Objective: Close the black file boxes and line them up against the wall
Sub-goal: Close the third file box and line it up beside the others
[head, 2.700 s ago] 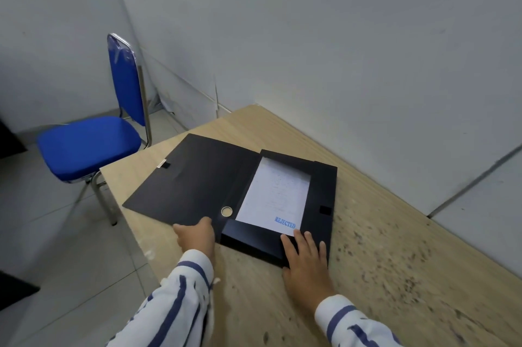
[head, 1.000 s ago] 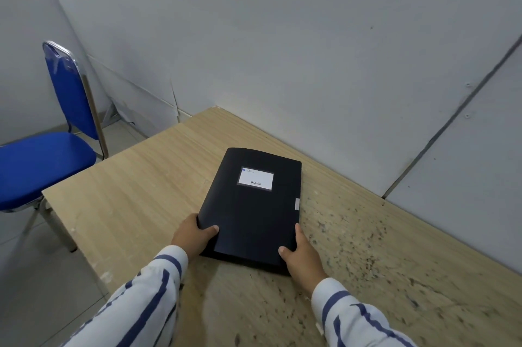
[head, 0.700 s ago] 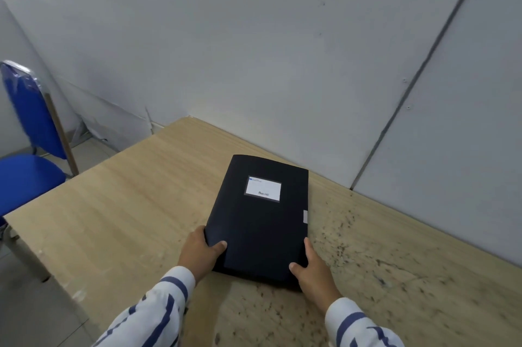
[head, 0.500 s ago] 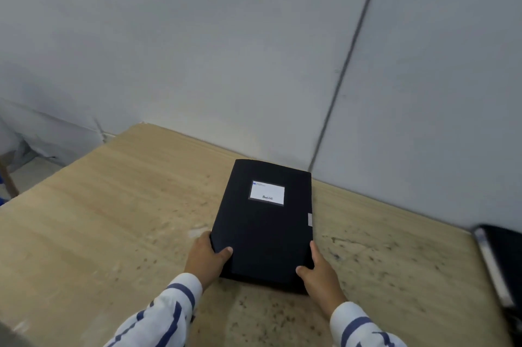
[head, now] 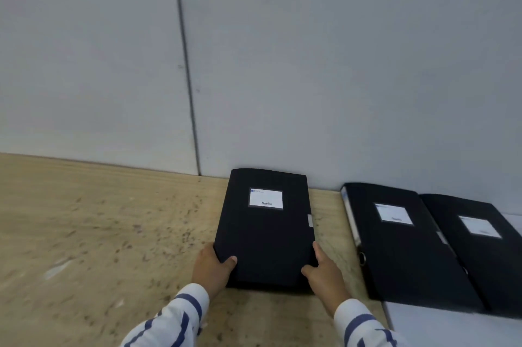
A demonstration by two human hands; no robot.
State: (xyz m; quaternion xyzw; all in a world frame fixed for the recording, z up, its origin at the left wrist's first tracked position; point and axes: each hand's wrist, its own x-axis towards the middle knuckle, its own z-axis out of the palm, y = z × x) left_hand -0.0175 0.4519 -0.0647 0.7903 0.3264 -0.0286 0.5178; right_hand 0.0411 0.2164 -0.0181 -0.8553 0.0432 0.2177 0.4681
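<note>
A closed black file box (head: 265, 233) lies flat on the wooden bench (head: 99, 233), its far end at the grey wall (head: 310, 64), a white label (head: 265, 198) on its lid. The left hand (head: 213, 269) grips the near left corner and the right hand (head: 324, 270) the near right corner, fingers curled around the edges with thumbs on top. To the right, apart from it, two more closed black boxes sit side by side against the wall: a second box (head: 406, 245) and a third box (head: 485, 250), touching each other, each labelled. Their contents are hidden.
</note>
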